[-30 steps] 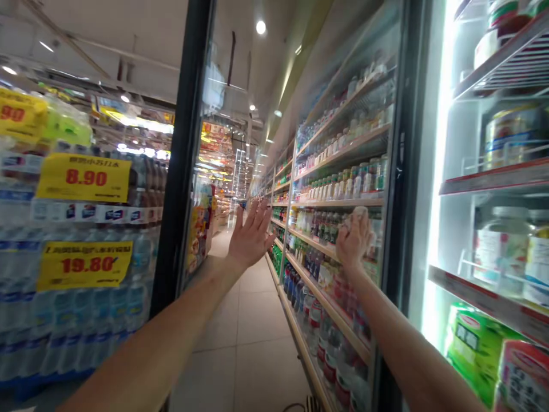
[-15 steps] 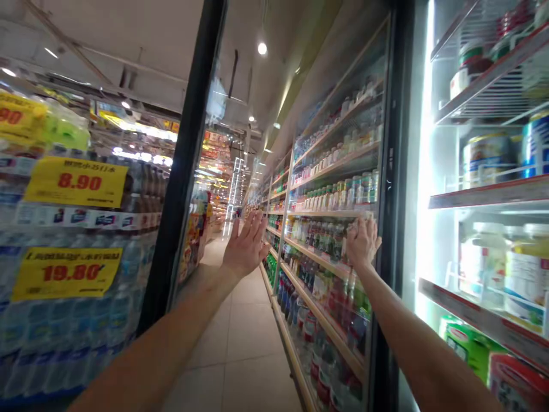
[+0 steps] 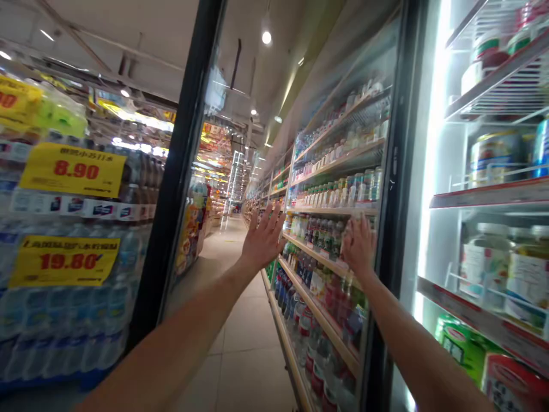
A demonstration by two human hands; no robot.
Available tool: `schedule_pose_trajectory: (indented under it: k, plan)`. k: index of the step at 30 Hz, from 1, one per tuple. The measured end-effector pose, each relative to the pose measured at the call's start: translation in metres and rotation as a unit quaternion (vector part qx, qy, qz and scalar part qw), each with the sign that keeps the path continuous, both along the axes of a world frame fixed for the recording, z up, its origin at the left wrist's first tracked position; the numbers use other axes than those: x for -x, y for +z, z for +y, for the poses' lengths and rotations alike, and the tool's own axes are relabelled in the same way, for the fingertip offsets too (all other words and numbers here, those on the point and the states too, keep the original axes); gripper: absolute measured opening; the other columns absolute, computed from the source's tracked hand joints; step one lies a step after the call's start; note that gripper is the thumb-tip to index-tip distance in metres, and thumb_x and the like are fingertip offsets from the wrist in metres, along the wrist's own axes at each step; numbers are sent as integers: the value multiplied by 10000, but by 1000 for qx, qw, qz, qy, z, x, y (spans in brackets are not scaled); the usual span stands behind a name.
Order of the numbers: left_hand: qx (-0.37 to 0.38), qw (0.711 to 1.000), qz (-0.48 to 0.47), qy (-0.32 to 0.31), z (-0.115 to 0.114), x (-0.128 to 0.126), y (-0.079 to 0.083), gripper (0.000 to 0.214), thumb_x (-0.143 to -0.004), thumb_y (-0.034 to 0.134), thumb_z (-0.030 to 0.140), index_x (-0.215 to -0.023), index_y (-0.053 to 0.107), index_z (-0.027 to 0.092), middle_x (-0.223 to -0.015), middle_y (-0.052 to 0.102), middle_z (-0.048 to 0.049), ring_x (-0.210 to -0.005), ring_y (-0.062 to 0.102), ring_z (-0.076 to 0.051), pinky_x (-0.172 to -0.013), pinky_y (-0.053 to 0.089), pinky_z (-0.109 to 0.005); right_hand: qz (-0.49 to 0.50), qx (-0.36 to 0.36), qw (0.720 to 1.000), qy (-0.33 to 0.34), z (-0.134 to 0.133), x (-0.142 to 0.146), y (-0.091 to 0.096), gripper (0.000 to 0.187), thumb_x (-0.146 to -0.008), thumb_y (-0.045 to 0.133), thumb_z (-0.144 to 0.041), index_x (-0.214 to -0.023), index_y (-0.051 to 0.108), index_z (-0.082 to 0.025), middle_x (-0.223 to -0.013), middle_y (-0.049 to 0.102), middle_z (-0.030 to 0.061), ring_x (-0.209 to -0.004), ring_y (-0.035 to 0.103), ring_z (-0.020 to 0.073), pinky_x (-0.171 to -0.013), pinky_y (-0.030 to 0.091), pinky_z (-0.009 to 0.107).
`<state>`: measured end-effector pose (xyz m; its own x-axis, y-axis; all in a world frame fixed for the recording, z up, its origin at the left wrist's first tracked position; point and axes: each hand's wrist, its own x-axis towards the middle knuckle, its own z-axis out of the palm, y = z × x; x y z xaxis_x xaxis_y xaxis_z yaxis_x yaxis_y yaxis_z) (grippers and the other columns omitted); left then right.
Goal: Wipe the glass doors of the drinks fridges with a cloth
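A glass cooler door [image 3: 326,97] in a black frame [image 3: 182,154] stands swung out in front of me. My left hand [image 3: 262,240] is raised near the middle of the pane, fingers spread and holding nothing. My right hand [image 3: 360,246] is at the pane's right side, close to the black upright [image 3: 394,171]. Its fingers point up and look flat on the glass, with what seems to be their reflection beside them. I cannot tell whether the left palm touches the pane. Shelves of bottles [image 3: 326,234] show in the glass.
On the right, the lit cooler has wire shelves [image 3: 489,194] with bottles [image 3: 484,257], a green pack [image 3: 457,340] and a red pack [image 3: 514,377]. Left stand stacked water bottles [image 3: 64,309] with yellow price signs [image 3: 71,169]. A tiled aisle [image 3: 244,320] runs ahead.
My left hand has moved right across the pane, its fingers wider apart. My right hand stays near the same spot, slightly turned. The view has shifted a little.
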<state>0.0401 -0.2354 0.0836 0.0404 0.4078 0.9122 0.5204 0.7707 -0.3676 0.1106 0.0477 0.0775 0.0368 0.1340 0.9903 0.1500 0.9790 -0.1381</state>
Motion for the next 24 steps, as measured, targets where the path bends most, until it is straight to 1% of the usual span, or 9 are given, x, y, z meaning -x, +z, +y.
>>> schedule_pose_trajectory:
  k: [3, 6, 8, 12, 15, 17, 21, 22, 24]
  plan:
    - [-7, 1000, 1, 1, 2, 1, -3, 627, -874, 414, 445, -1400, 280, 132, -1485, 228, -126, -1383, 149, -292, -1107, 93, -539, 37, 100, 994, 4, 39, -7, -5, 525, -812, 349, -260, -1300, 466, -106, -1405, 374, 187, -1303, 331, 305, -1023, 296, 552]
    - [-8, 1000, 4, -1, 2, 4, -5, 624, -879, 409, 438, -1404, 272, 131, -1485, 226, -126, -1382, 156, -290, -1108, 91, -535, 72, 105, 992, 27, 35, 1, -9, 531, -796, 340, -236, -1282, 480, -78, -1380, 402, 197, -1302, 328, 310, -1027, 299, 553]
    - [-11, 1000, 7, -5, 2, 5, -5, 623, -881, 406, 438, -1408, 265, 136, -1485, 228, -122, -1383, 153, -287, -1108, 92, -530, 84, 37, 995, 47, 7, 13, -13, 505, -801, 339, -220, -1266, 497, -101, -1384, 405, 174, -1320, 306, 294, -1034, 299, 547]
    - [-12, 1000, 7, -9, 3, 7, -7, 626, -886, 389, 455, -1409, 263, 133, -1483, 231, -128, -1385, 145, -283, -1107, 99, -524, 12, -176, 980, 90, -60, 28, -23, 449, -830, 384, -206, -1263, 499, -183, -1403, 405, 108, -1366, 234, 236, -1066, 289, 484]
    - [-9, 1000, 5, -6, 1, 5, -13, 635, -888, 379, 458, -1407, 261, 113, -1483, 226, -134, -1387, 136, -282, -1109, 101, -519, -37, -234, 967, 93, -67, 24, -28, 430, -833, 403, -204, -1249, 510, -211, -1380, 441, 87, -1358, 261, 218, -1078, 276, 468]
    - [-2, 1000, 1, -5, -1, 3, -19, 641, -888, 377, 450, -1412, 247, 104, -1484, 225, -132, -1388, 135, -275, -1112, 106, -510, -12, -176, 981, 78, -47, 16, -29, 431, -832, 392, -204, -1245, 514, -197, -1390, 427, 100, -1346, 287, 231, -1066, 288, 489]
    - [5, 1000, -12, 4, -1, 2, -27, 644, -883, 384, 454, -1407, 258, 101, -1483, 229, -134, -1387, 141, -274, -1110, 122, -506, 98, 20, 994, 51, -15, 11, -30, 464, -835, 356, -209, -1272, 488, -130, -1420, 364, 166, -1330, 302, 288, -1035, 293, 566]
    - [7, 1000, -14, 5, -1, 2, -28, 650, -879, 390, 459, -1406, 260, 101, -1483, 228, -136, -1387, 140, -275, -1109, 121, -508, 110, 32, 992, 53, -20, 14, -32, 465, -838, 353, -209, -1276, 484, -123, -1421, 360, 173, -1333, 294, 295, -1034, 291, 573]
    - [9, 1000, -14, 5, -1, 2, -27, 667, -873, 401, 470, -1408, 252, 102, -1484, 225, -140, -1388, 133, -277, -1110, 113, -510, 99, -13, 993, 68, -46, 22, -40, 459, -842, 361, -206, -1281, 481, -138, -1423, 361, 162, -1349, 264, 290, -1039, 290, 564]
